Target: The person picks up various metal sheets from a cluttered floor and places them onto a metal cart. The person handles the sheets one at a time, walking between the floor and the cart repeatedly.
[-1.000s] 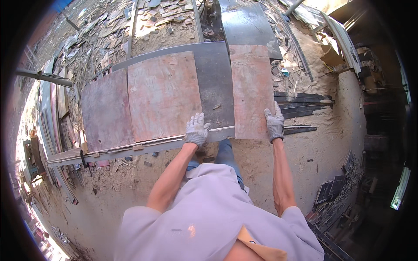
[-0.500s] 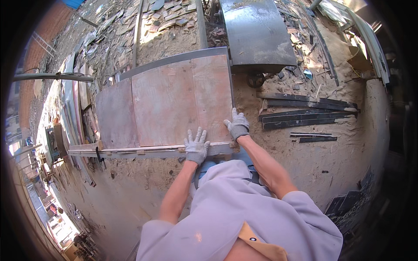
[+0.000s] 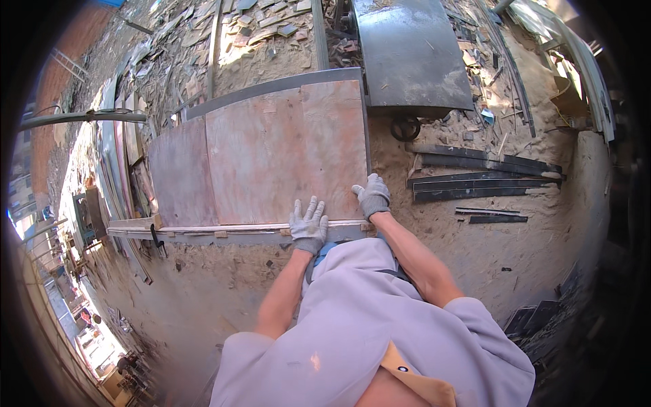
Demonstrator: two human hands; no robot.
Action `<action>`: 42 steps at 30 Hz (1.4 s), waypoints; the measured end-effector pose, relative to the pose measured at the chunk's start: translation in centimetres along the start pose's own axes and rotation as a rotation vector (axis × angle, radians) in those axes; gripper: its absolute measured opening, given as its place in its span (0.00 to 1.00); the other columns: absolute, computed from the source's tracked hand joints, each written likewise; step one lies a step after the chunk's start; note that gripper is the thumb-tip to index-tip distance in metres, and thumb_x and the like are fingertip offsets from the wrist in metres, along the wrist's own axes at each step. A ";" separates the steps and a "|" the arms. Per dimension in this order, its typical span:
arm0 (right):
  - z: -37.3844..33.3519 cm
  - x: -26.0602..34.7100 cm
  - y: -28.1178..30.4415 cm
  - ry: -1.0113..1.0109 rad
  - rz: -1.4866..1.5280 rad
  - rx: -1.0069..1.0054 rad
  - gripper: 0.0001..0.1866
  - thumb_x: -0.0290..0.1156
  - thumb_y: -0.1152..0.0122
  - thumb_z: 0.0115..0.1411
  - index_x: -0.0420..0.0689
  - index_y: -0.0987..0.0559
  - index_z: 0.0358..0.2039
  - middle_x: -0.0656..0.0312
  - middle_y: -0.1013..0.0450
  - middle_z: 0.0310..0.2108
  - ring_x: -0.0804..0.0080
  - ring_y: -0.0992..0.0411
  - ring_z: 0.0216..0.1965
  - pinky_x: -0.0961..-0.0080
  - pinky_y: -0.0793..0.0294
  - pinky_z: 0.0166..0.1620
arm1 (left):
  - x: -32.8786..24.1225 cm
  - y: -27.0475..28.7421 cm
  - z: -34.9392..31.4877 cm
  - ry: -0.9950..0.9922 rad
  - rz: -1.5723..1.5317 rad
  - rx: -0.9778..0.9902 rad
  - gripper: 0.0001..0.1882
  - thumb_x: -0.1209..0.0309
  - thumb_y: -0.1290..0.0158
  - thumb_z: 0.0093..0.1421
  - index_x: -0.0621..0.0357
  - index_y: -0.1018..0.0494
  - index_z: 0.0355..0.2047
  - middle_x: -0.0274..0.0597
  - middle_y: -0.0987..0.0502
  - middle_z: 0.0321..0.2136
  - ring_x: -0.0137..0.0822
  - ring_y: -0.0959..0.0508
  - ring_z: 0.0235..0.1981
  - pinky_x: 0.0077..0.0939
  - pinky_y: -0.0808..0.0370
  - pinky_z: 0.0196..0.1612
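Note:
A large reddish-brown plywood panel (image 3: 258, 159) lies flat on a metal-edged table (image 3: 271, 237) in front of me. My left hand (image 3: 309, 225), in a grey work glove, rests palm down on the panel's near edge, fingers spread. At the near right corner is my right hand (image 3: 373, 197), gloved alike. Its thumb lies over the panel and its fingers stretch along the right edge. Pale layered edges of boards show along the near side, with small wooden blocks (image 3: 221, 234) under them.
A dark metal-topped machine (image 3: 413, 57) with a handwheel (image 3: 405, 127) stands beyond the table's right corner. Black strips (image 3: 485, 183) lie on the dusty floor to the right. Wood scraps (image 3: 264, 30) cover the ground behind. A black clamp (image 3: 157, 237) hangs at the table's left end.
The view has shifted slightly, so the table and machine sit a little further right. Both hands keep about the same places on the panel.

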State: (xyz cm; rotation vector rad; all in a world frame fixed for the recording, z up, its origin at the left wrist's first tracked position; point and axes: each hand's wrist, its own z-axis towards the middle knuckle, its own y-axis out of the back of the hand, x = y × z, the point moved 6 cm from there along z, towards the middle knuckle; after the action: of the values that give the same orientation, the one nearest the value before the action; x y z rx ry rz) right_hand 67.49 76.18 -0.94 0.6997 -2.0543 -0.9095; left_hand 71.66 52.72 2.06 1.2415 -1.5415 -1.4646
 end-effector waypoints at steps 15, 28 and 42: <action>7.8 -0.8 1.7 -0.001 0.315 -0.052 0.23 0.43 0.29 0.52 0.36 0.21 0.38 0.45 0.20 0.34 0.53 0.21 0.38 0.61 0.23 0.44 | 3.2 2.1 11.6 -0.073 -0.157 0.094 0.21 0.52 0.50 0.63 0.35 0.23 0.55 0.32 0.28 0.63 0.56 0.33 0.62 0.55 0.36 0.60; 1.6 6.9 10.5 0.127 0.728 0.335 0.16 0.38 0.25 0.54 0.38 0.18 0.34 0.63 0.21 0.27 0.82 0.27 0.29 0.79 0.25 0.33 | 2.1 0.8 13.9 0.642 -1.622 0.262 0.39 0.38 0.51 0.66 0.57 0.35 0.63 0.49 0.27 0.53 0.39 0.24 0.52 0.39 0.23 0.51; -7.8 14.4 18.7 0.576 0.357 -0.021 0.48 0.58 0.28 0.52 0.36 0.32 0.63 0.40 0.31 0.57 0.45 0.30 0.59 0.59 0.29 0.60 | -9.5 5.8 12.7 0.591 -2.663 0.294 0.33 0.39 0.56 0.69 0.59 0.24 0.48 0.45 0.20 0.37 0.35 0.21 0.36 0.31 0.21 0.39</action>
State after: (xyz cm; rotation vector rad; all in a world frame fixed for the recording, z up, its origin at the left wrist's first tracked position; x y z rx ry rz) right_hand 62.71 74.09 23.40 0.4868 -1.5786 -0.4535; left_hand 61.87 65.58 7.22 3.4751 1.4901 -1.1406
